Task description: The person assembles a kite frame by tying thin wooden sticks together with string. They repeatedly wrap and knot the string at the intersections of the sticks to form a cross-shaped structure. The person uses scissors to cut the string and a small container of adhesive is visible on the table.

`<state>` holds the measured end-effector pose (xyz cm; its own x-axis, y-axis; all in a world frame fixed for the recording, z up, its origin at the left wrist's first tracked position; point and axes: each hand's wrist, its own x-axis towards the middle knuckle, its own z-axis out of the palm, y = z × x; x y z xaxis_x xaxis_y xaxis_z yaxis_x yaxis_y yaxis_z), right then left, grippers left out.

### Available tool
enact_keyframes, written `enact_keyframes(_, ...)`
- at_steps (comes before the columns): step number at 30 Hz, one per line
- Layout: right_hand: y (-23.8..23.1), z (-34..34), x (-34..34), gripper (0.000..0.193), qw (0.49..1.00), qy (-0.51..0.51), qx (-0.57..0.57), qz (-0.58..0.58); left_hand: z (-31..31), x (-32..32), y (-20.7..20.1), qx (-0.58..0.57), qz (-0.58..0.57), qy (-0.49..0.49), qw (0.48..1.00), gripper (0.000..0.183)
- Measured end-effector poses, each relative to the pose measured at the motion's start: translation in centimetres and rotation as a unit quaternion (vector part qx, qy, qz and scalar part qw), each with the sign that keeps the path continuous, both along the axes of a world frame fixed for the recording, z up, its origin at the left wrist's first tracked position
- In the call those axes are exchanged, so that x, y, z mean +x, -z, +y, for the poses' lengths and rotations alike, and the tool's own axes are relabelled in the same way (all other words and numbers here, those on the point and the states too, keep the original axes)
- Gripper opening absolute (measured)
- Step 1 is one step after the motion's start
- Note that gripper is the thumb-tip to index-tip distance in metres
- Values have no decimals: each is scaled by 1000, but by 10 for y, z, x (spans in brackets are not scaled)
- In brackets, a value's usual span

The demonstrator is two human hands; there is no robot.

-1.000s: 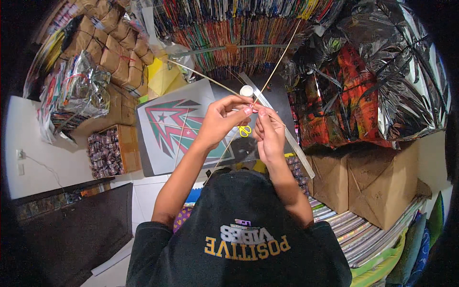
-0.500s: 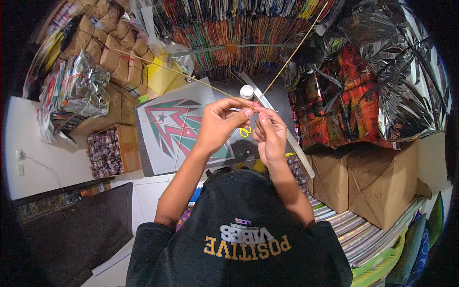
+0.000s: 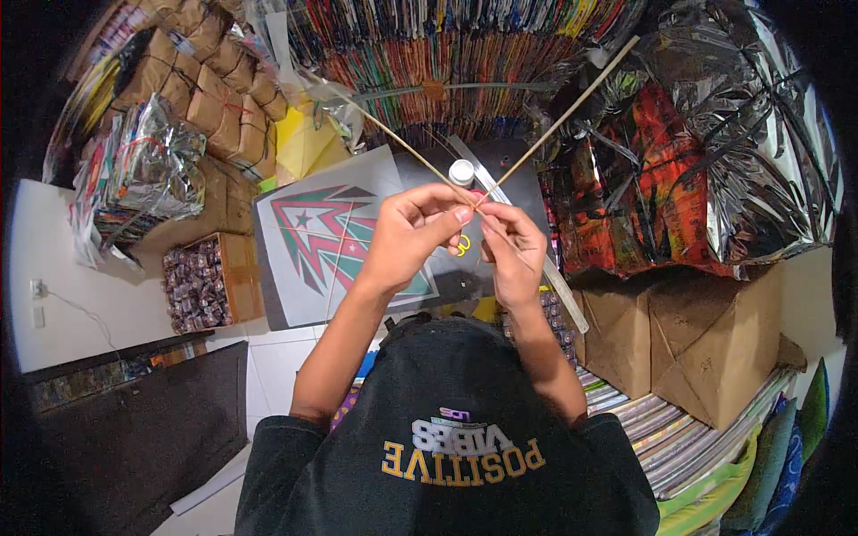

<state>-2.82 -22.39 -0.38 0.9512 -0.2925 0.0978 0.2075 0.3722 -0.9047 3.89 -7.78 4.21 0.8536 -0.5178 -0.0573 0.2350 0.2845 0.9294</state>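
Two thin wooden sticks point(image 3: 567, 114) spread away from me in a V, their near ends crossing between my fingertips. My left hand point(image 3: 416, 234) pinches the crossing between thumb and forefinger. Close against it, my right hand point(image 3: 517, 257) is closed with its thumb and forefinger at the same joint. A bit of red shows just behind the crossing; I cannot make out what it is. Below my hands on the dark tabletop lie yellow-handled scissors point(image 3: 463, 244), partly hidden by my fingers. Beyond them sits a small white round container point(image 3: 461, 172).
Left on the table lies a pale sheet point(image 3: 308, 308) with a red, green and black pattern, thin sticks across it. A long clear strip point(image 3: 563, 290) runs along the right. Bundled colourful sheets point(image 3: 420, 62), cardboard boxes point(image 3: 706, 330) and wrapped brown packages point(image 3: 219, 103) surround the table.
The left stick has swung upward to the right, narrowing the V, and the right stick's far end has shifted right. My right hand has moved slightly right and toward me.
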Motion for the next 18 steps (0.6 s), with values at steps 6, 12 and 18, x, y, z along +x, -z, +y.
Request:
enact_keyframes(6, -6, -7, -1, 17, 999, 23, -14, -18, 2, -7, -8, 7, -30, 53, 998, 23)
enact_keyframes(12, -14, -10, -9, 17, 999, 31, -30, -21, 6, -12, -11, 1, -52, 81, 995, 26)
enact_keyframes(18, -12, -15, -13, 18, 999, 19, -15, -27, 6, -17, -21, 26, -63, 84, 994, 25)
